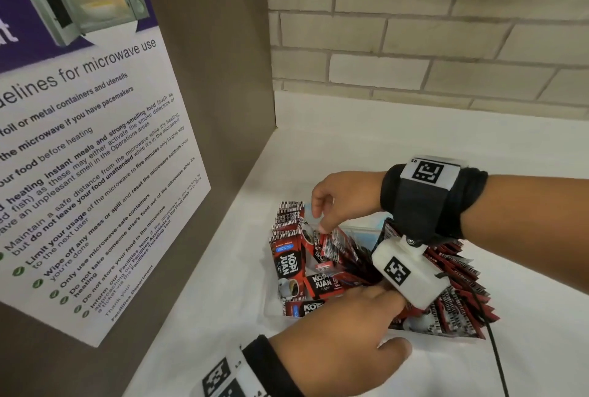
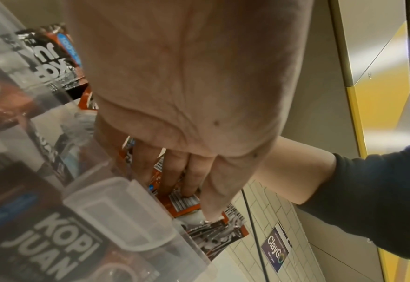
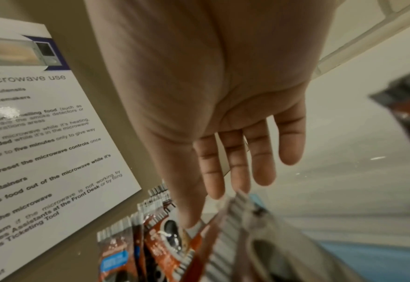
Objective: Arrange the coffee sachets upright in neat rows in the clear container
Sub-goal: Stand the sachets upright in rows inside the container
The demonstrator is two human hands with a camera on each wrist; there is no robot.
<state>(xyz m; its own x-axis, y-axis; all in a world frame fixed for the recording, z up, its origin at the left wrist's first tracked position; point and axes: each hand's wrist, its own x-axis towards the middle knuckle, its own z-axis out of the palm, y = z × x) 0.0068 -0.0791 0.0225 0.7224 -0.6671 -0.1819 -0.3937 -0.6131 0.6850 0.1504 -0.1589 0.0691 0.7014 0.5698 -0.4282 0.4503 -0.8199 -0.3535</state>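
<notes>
On the white desk (image 1: 334,141), beside a brown panel carrying a microwave-use poster (image 1: 95,148), sits the clear container (image 2: 117,202), crowded with red and black coffee sachets (image 1: 288,264). Against the container's wall nearest the poster, a short row of sachets stands upright, printed fronts facing the person. Toward the container's middle, several lie flat or lean at angles. Along the side away from the poster, a thick fan of sachets leans outward over the rim.

Above the container's far end, the right hand (image 1: 341,195) reaches down, thumb and forefinger pinching the top edge of one tilted sachet (image 1: 331,245) next to the upright row; the other fingers (image 3: 262,158) hang straight and relaxed. At the container's near edge, the left hand (image 1: 344,339) lies low, its fingers pushed in among the loose sachets and pressing on them; the wrist view shows fingertips on a sachet's printed back, but whether they curl round anything I cannot tell. Both wrists wear black straps with square-patterned markers, and a white camera block hangs under the right wrist. A black cable (image 1: 497,361) trails across the desk past the container's near corner.
</notes>
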